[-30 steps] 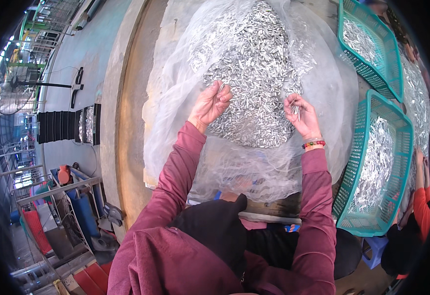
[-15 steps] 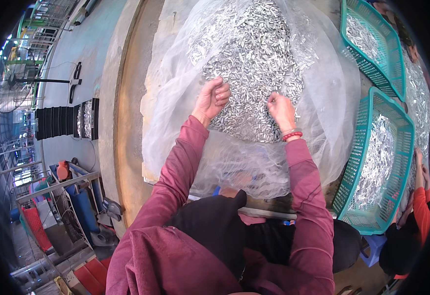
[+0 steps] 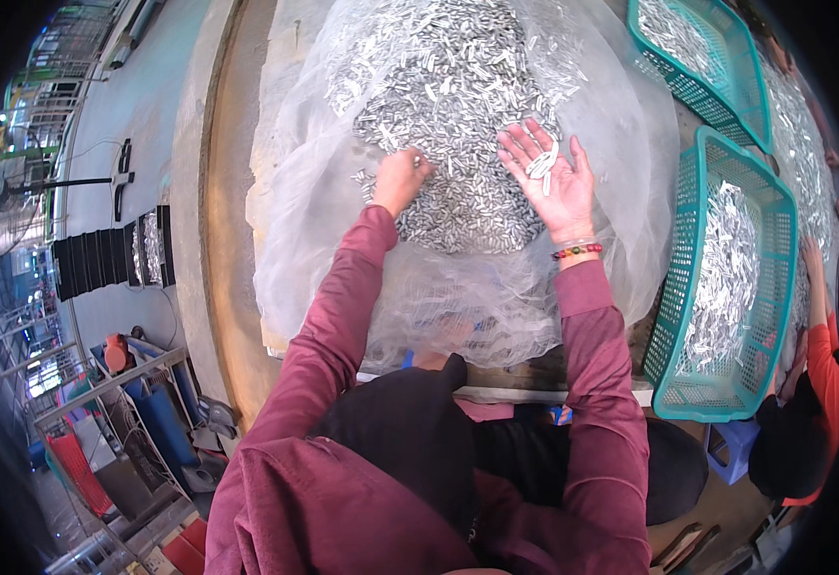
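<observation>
A broad heap of small silvery metal pieces (image 3: 458, 105) lies on a sheet of white netting (image 3: 611, 125) spread over the worktop. My right hand (image 3: 563, 196) is turned palm up over the heap's right side, its fingers extended. Across that palm and the finger bases rest several slim, pale silvery metal pieces (image 3: 541, 167). My left hand (image 3: 400, 180) is closed at the heap's left edge, thumb and forefinger pinched together. Whatever may be between those fingertips is too small to make out.
On the right stand two green plastic baskets, the nearer basket (image 3: 678, 316) and the farther basket (image 3: 760, 105), both holding silvery pieces. Beyond them, a person in an orange sleeve (image 3: 825, 359) reaches toward another heap. A standing fan (image 3: 7, 206) and a metal-framed cart (image 3: 141, 383) are at left.
My right hand has turned from closed, palm down, to palm up, exposing pieces on it. My left hand has turned over and closed into a pinch. The whole view has shifted slightly.
</observation>
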The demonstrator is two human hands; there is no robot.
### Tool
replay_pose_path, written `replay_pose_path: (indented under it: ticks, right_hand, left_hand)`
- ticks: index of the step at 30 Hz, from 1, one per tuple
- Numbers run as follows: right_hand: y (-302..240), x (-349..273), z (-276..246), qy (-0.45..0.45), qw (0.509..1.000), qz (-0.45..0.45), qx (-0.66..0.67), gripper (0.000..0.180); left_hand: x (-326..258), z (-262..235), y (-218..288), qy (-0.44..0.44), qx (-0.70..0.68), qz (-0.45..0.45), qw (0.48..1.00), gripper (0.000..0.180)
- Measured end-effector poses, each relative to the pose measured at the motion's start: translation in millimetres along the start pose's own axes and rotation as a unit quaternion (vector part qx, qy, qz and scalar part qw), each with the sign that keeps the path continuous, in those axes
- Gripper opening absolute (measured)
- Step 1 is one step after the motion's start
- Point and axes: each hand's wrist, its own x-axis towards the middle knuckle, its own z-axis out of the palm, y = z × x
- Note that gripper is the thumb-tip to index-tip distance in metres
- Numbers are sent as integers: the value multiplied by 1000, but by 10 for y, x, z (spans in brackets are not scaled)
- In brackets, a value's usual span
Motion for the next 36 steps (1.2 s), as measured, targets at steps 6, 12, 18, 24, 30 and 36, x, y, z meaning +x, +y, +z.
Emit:
replay_pose_path:
  ticks: [6, 12, 18, 24, 30, 36]
  right_hand:
    - [159, -24, -83, -32, 999, 7, 34, 80]
    - [281, -12, -285, 4, 996, 51, 67, 68]
    - [147, 17, -307, 19, 997, 24, 68, 44]
    - [-8, -31, -400, 229, 971, -57, 36, 29]
    - [-100, -101, -335, 129, 989, -28, 62, 14]
    - [-33, -126, -89, 22, 997, 12, -71, 23]
  left_hand:
    - [35, -598, 521, -176, -249, -45, 951, 19]
    - [-118, -792, 1349, -146, -162, 292, 931, 27]
    - [337, -516, 870, -109, -57, 165, 979, 32]
    - [269, 215, 276, -64, 129, 247, 958, 23]
    - [-88, -20, 135, -88, 33, 149, 984, 11]
    - [-250, -450, 202, -129, -308, -111, 936, 19]
